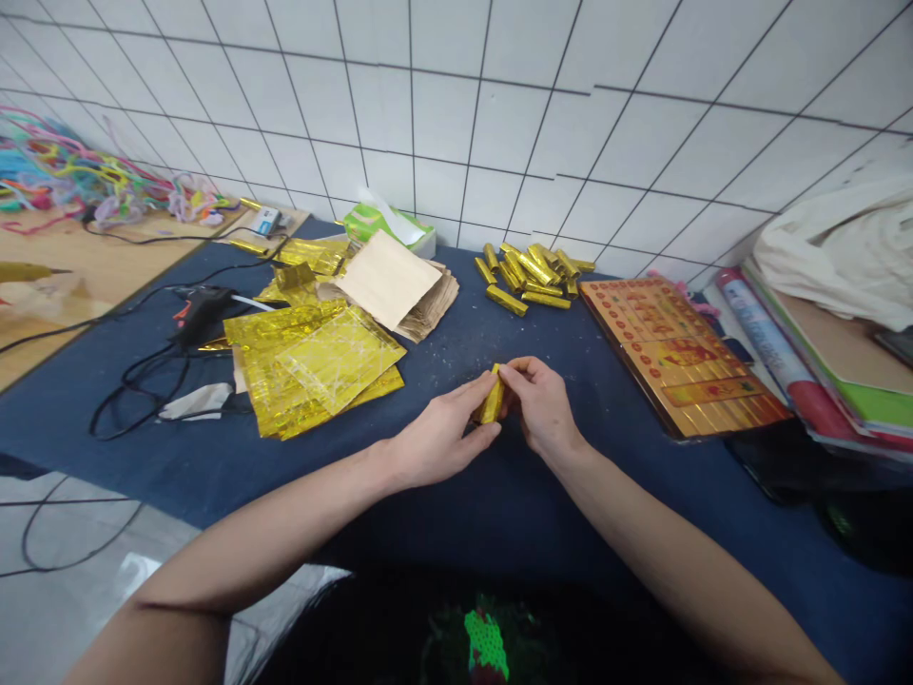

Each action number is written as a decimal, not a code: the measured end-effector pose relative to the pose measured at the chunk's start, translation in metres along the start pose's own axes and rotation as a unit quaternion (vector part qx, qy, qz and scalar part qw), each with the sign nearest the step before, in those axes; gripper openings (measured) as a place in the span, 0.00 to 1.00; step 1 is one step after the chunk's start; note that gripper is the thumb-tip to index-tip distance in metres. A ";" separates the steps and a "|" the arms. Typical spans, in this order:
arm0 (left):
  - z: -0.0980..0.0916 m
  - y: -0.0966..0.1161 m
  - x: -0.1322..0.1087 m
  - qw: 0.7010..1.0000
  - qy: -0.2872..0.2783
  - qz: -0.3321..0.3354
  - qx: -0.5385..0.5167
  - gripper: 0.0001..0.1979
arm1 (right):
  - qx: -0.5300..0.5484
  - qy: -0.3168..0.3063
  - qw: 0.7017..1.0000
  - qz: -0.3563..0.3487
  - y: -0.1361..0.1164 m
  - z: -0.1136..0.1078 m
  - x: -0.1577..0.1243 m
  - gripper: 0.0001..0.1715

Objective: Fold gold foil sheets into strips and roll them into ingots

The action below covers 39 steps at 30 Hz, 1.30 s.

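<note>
Between my two hands, above the dark blue tabletop (pixel 456 514), is a small rolled tube of gold foil paper (pixel 492 403). My left hand (pixel 446 428) is closed on its left side, thumb below and fingers along it. My right hand (pixel 540 404) pinches its upper right end with thumb and fingers. Beyond my hands lies a pile of similar gold foil rolls (pixel 534 271) against the tiled wall. To the left are flat sheets of gold foil paper (pixel 328 366), with a stack of tan paper sheets (pixel 391 279) behind them.
A black glue gun (pixel 203 316) with a looping cable lies left of the sheets. A green tissue pack (pixel 371 221) stands by the wall. On the right are a gold-and-red printed packet (pixel 677 352), a rolled tube (pixel 767 333) and a white cloth (pixel 842 243). Colourful pipe cleaners (pixel 106 181) lie far left.
</note>
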State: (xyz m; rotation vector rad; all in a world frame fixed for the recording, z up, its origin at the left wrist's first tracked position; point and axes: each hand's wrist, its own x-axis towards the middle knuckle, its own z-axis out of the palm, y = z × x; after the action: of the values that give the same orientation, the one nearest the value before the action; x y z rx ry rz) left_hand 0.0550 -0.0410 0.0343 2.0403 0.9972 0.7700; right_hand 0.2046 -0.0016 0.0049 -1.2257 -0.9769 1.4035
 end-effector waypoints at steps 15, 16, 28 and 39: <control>-0.011 -0.007 0.006 0.945 0.111 -0.080 -0.298 0.19 | 0.020 -0.039 0.991 -0.129 -0.011 -0.010 -0.002 0.13; -0.011 -0.007 0.007 0.934 0.121 -0.075 -0.329 0.19 | 0.020 -0.036 0.989 -0.140 -0.011 -0.010 -0.003 0.13; -0.014 -0.010 0.007 0.918 0.163 -0.070 -0.355 0.14 | -0.019 -0.056 0.977 -0.205 -0.020 -0.005 -0.020 0.12; -0.013 -0.010 0.008 0.910 0.240 -0.052 -0.333 0.12 | -0.037 -0.023 0.971 -0.235 -0.032 -0.004 -0.024 0.11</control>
State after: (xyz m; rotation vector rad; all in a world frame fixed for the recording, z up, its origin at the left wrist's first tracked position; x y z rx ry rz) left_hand 0.0454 -0.0251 0.0351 1.2214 0.9166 1.3744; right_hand 0.2141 -0.0192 0.0397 -0.9337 -1.2648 1.0301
